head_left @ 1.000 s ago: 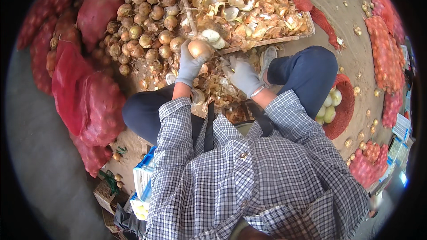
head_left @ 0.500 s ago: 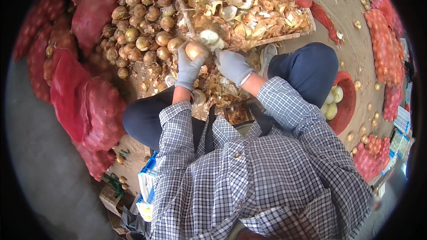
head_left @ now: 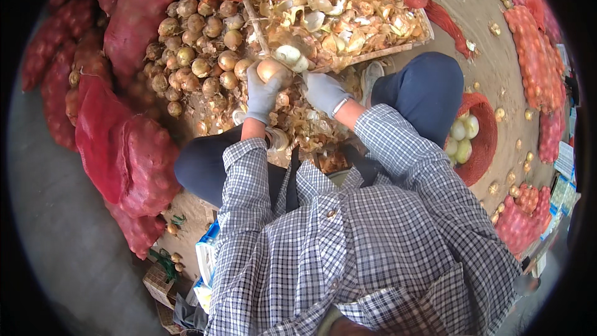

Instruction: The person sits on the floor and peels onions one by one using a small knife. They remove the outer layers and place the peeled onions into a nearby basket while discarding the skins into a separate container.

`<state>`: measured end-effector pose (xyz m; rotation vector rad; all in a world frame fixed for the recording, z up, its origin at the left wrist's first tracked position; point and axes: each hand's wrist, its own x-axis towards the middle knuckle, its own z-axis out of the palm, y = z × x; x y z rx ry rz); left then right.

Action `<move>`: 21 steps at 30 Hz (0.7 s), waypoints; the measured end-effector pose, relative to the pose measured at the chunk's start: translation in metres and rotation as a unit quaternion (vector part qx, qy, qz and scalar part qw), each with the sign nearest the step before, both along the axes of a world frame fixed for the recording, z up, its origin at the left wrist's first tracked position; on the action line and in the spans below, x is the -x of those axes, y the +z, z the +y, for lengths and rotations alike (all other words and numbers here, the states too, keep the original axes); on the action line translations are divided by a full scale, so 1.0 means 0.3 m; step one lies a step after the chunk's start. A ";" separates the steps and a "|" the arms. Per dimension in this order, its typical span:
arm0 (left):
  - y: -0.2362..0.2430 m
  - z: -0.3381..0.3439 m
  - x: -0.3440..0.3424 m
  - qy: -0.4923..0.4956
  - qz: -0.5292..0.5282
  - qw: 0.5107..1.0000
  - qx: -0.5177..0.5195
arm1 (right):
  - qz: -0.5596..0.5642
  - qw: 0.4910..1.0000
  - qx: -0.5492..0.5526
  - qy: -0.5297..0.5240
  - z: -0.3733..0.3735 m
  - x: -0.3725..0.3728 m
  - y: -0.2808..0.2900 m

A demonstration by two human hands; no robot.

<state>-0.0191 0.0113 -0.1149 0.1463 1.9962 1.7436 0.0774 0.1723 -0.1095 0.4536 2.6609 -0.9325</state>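
My left hand [head_left: 263, 94], in a pale grey glove, is wrapped round a brown-skinned onion [head_left: 270, 70]. To its right my right hand [head_left: 326, 93], gloved alike, has its fingers curled closed. Whatever it holds, if anything, is too small to make out. Just beyond both hands, two pale peeled onions [head_left: 288, 55] lie against the near edge of a shallow crate [head_left: 368, 56]. That crate is heaped with onion skins [head_left: 348, 12]. More loose skins [head_left: 305, 121] cover the ground below my hands, between my knees.
A pile of unpeeled onions [head_left: 199, 50] lies to the left of my hands. Red mesh sacks [head_left: 140, 149] crowd the left side, and others [head_left: 532, 62] line the right. By my right knee, a red mesh-lined container [head_left: 484, 149] holds several peeled onions. Stray onions dot the floor.
The view has shifted slightly. My left hand keeps its grip on the onion, and my right hand stays close beside it, now slightly farther from the onion.
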 end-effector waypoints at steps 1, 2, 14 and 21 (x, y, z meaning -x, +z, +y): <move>0.071 0.030 -0.015 -0.009 -0.019 1.000 -0.001 | 0.017 1.000 0.004 -0.012 0.002 -0.006 -0.005; 0.050 0.042 -0.028 -0.023 0.013 1.000 0.001 | 0.000 1.000 0.004 -0.028 0.006 -0.032 -0.008; 0.027 -0.044 -0.057 0.139 -0.174 0.950 -0.219 | -0.055 0.998 -0.038 0.016 -0.025 -0.057 -0.016; 0.320 -0.081 -0.090 0.194 -0.250 0.804 -0.503 | -0.088 0.996 -0.008 0.000 -0.008 -0.054 -0.043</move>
